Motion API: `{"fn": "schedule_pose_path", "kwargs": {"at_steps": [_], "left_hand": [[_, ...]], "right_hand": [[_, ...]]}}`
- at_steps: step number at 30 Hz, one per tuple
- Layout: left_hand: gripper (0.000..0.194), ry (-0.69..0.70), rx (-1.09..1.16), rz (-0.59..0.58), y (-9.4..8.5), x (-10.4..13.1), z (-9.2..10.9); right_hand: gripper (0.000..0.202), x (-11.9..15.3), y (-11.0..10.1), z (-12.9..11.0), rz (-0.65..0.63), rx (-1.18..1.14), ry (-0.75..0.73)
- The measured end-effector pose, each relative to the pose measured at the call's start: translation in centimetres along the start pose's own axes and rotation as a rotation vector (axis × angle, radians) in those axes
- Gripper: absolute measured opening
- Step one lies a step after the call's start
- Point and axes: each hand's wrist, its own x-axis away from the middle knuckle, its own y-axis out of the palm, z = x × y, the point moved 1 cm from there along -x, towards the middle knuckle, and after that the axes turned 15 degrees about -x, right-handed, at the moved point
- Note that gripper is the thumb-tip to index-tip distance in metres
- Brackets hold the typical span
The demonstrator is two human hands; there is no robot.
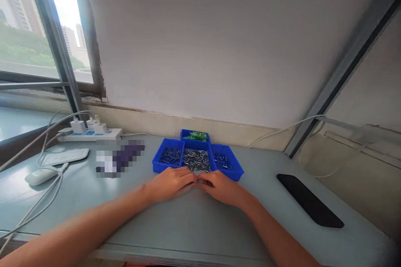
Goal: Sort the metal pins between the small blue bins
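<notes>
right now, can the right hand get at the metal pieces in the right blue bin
Likely yes: the right hand lies just in front of the right blue bin, which is open on top, and nothing visible covers the metal pieces. The left hand is beside it, not in between.

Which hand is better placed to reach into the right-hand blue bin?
Probably the right hand: it sits close in front of the right-hand blue bin, while the left hand lies nearer the left-hand bin. Their fingertips meet, though; whether they hold something small is unclear.
</notes>
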Motion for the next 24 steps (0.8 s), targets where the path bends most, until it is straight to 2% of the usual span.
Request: {"fn": "schedule_pose_path", "kwargs": {"at_steps": [6, 11, 18, 24], "left_hand": [[0.011, -0.081, -0.042, -0.100, 0.2, -0.1, 0.1], [0.012, -0.104, 0.013, -0.150, 0.5, 0.0, 0.5], [0.011, -0.043, -0.079, -0.141, 0.6, -0.1, 0.7], [0.010, -0.106, -0.113, -0.111, 0.7, -0.1, 0.2]], "right_hand": [[0.018, 0.1, 0.3, -0.1, 0.016, -0.014, -0.035], [0.021, -0.1, 0.7, -0.1, 0.018, 0.006, -0.075], [0.022, -0.3, 0.9, 0.0, 0.017, 0.018, -0.117], [0.025, -0.1, 0.3, 0.3, -0.005, 0.042, -0.052]]}}
